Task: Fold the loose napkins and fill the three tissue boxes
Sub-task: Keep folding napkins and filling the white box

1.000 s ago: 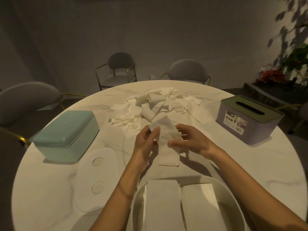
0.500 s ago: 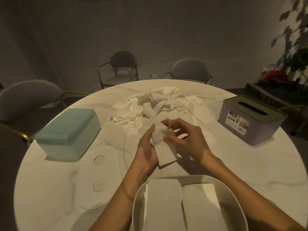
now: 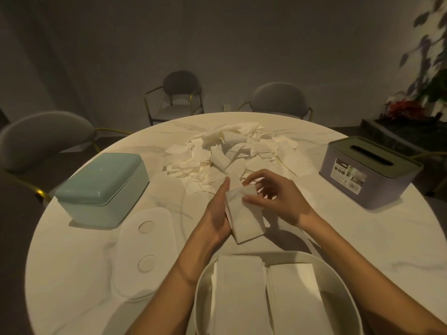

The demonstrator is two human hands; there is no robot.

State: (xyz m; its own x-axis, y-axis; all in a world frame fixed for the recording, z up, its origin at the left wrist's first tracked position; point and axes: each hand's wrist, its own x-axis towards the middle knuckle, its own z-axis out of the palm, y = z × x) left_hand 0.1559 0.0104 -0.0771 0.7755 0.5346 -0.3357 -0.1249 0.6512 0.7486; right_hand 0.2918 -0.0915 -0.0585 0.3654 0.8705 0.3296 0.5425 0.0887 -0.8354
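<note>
My left hand (image 3: 219, 213) and right hand (image 3: 275, 199) are bare, with no rings or gloves on the fingers. Both of my forearms are uncovered too: no sleeves, no watch, no bracelet at either wrist.

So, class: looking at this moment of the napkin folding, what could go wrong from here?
The napkin, held off the table between the left hand and right hand, may crease unevenly. The white box already holds two stacks, so another might not lie flat. The loose pile could scatter if brushed.
</note>
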